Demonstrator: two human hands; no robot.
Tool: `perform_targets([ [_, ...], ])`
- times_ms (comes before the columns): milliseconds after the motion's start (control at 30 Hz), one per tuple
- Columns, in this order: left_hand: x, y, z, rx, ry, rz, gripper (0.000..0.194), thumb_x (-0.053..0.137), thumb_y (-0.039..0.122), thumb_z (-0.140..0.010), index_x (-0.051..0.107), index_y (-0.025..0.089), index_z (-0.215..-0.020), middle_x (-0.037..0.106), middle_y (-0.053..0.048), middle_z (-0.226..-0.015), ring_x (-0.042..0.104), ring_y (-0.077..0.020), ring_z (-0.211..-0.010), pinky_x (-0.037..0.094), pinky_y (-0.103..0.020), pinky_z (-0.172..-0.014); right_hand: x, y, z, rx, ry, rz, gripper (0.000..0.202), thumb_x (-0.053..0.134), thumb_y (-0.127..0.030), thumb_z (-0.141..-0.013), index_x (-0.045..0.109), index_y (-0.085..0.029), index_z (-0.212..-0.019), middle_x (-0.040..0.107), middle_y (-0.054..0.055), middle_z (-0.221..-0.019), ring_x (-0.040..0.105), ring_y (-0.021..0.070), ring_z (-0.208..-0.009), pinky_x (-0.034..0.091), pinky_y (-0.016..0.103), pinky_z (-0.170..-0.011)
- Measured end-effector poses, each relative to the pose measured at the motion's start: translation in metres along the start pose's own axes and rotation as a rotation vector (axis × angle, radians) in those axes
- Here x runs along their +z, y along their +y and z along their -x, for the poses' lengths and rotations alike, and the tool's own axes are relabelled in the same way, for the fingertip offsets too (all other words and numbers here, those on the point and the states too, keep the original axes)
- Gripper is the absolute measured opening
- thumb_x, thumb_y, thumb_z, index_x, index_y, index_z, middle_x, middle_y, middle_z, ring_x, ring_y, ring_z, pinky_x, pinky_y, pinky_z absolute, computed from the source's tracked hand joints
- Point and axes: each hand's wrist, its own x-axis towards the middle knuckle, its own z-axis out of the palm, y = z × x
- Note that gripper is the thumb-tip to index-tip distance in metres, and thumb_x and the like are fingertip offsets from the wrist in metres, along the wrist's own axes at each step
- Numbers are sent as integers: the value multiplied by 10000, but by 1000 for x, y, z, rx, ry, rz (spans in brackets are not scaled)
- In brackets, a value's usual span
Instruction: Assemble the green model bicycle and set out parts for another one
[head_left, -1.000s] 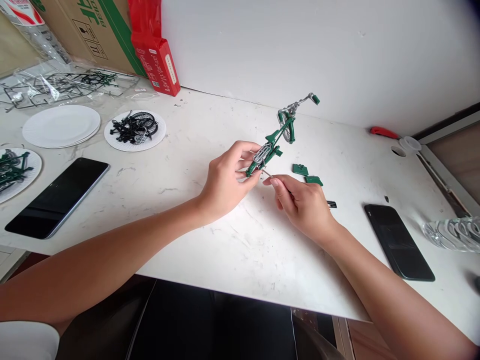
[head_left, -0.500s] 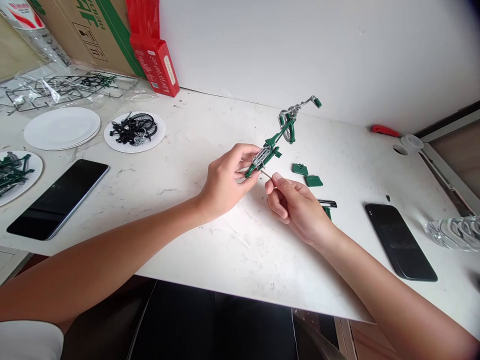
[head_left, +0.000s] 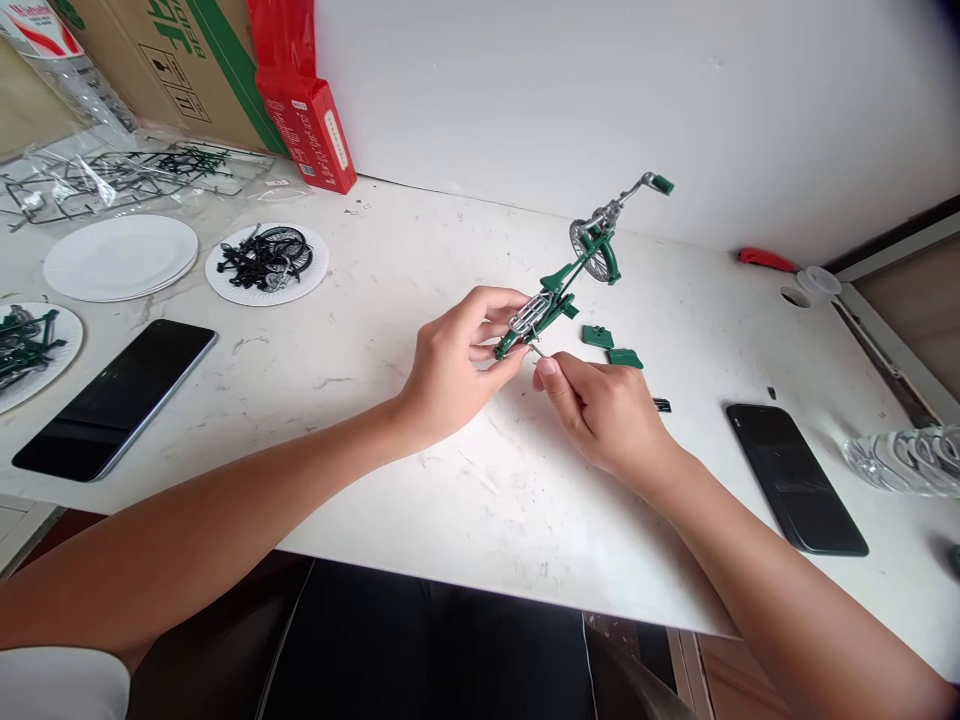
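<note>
The left hand gripped the rear end of a green model bicycle frame, thumb and fingers closed around its silver rack, holding it off the white tabletop with the handlebar pointing up and to the far right. That tilt turned the rear of the frame toward the right hand, which pinched a thin metal tool, likely a small screwdriver, its tip touching the frame just beside the left thumb. Two loose green parts lay on the table just beyond the right hand, close enough to reach. A dark phone rested to the right, another phone to the left. A paper plate of black parts sat at far left, kept apart from the work.
</note>
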Motion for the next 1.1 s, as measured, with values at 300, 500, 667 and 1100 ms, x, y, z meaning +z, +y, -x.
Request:
perform_targets([
  [300, 0, -6, 0, 91, 24, 11, 463, 806, 36, -945, 721, 280, -1329, 838, -14, -1301, 866, -187, -1147, 727, -211, -841, 1, -12, -1, 374, -237, -971, 585, 591, -729, -1129, 686, -226, -845, 362, -88, -550, 334, 108, -482, 311, 296, -487],
  [500, -2, -9, 0, 159, 16, 5, 463, 790, 30, -959, 723, 278, -1344, 837, -20, -1327, 865, -194, -1164, 743, -229, -877, -8, -11, -7, 539, -434, -1424, 464, 660, -589, -1129, 682, -233, -832, 291, -126, -508, 271, 76, -403, 223, 268, -473],
  [667, 0, -12, -2, 88, 15, -5, 439, 828, 54, -931, 727, 255, -1308, 852, -28, -1284, 873, -188, -1108, 737, -218, -831, -8, -6, -10, 474, -383, -1329, 490, 644, -597, -1139, 718, -210, -847, 349, -98, -544, 354, 92, -480, 281, 272, -525],
  [1100, -3, -16, -5, 13, 2, -6, 379, 848, 68, -911, 727, 226, -1234, 872, -34, -1186, 882, -182, -1075, 720, -207, -822, 16, 4, -1, 181, 36, -898, 302, 527, -567, -1213, 619, -286, -1153, 474, -59, -760, 409, 142, -620, 396, 321, -578],
])
